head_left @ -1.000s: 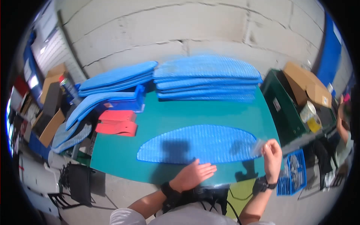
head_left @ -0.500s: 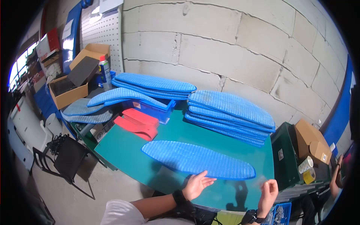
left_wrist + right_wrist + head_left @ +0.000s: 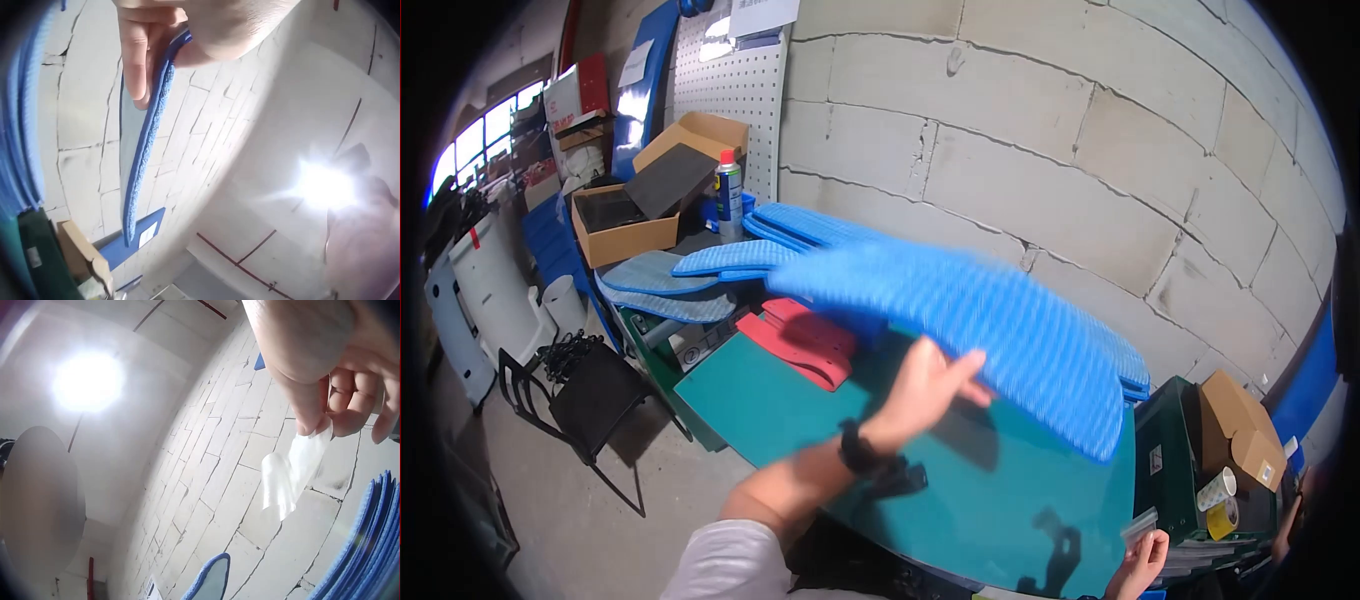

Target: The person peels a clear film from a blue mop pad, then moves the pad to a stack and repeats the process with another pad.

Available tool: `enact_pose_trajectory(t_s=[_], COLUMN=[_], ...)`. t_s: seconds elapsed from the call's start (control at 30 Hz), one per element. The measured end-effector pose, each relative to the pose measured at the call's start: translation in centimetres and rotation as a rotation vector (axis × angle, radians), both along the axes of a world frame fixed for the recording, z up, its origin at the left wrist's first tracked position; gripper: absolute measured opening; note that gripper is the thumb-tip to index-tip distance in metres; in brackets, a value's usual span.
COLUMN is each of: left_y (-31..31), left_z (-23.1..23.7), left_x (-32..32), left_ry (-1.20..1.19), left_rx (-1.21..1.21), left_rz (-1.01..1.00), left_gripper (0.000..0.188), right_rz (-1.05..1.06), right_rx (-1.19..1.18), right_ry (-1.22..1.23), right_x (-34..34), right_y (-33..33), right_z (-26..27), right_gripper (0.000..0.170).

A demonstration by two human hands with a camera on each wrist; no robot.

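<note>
"Holding what?"
"Left grip [image 3: 922,395] pinches a rounded, blue ribbed-fabric pad [image 3: 970,315] above the green-topped desk [image 3: 970,510]."
"Right grip [image 3: 1138,566]?"
"Clamped on a thin, clear plastic piece [image 3: 1140,526] near the desk's right edge."

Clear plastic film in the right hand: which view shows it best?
Right wrist: the clear plastic film appears large and near there, pinched in the fingers of the right hand, its lower part curled. The head view shows it only small, toward the lower right; the left wrist view doesn't show it.

Low passage over green tabletop [image 3: 960,510], blue pad [image 3: 975,320] as obstacle above
</note>
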State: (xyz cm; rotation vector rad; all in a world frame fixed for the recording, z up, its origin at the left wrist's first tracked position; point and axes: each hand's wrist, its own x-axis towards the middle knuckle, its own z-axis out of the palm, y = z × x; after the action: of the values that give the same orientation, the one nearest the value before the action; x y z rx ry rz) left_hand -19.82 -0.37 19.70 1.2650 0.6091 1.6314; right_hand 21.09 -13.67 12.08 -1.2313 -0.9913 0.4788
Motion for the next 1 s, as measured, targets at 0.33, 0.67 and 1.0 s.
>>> enact_pose_trajectory(t_s=[0.33, 0.67, 1.0], left_y=[20.3, 28.2, 29.6], left_z=[3.9, -9.9, -6.0], left_x=[-15.3, -22.9, -23.7], left_ry=[-0.187, -0.261, -0.148], left_rx=[-0.098, -0.509, -0.300], left_rz=[0.168, 0.443, 0.548], left_gripper=[0.032, 0.034, 0.021], right_rz=[-0.008, -0.015, -0.014], right_rx=[-0.020, -0.092, -0.117], right_ry=[-0.067, -0.094, -0.042], right_x=[-0.1, -0.7, -2.6], right_y=[-0.4, -1.7, -0.9], right_z=[-1.0, -2.3, -2.1], right_gripper=[0.011, 0.010, 0.010])
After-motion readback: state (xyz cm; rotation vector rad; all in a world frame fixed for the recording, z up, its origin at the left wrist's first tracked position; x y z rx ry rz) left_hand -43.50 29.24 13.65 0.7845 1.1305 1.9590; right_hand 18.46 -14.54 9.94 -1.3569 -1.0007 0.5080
